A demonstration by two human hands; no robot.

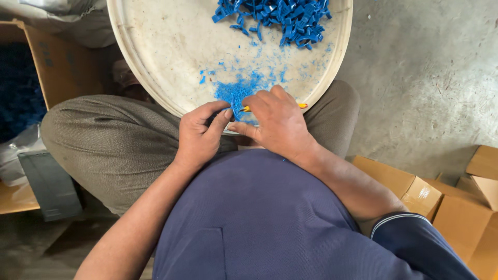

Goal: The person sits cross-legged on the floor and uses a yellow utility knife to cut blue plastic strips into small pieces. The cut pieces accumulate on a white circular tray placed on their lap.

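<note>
Concrete floor (425,83); cardboard boxes (415,189) alongside

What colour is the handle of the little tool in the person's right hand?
Yellow-orange: the tool handle pokes out past the right hand, seen in the head view.

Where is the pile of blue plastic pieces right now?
The blue plastic pieces lie heaped at the far edge of the round white tray, top centre of the head view, beyond both hands.
</note>
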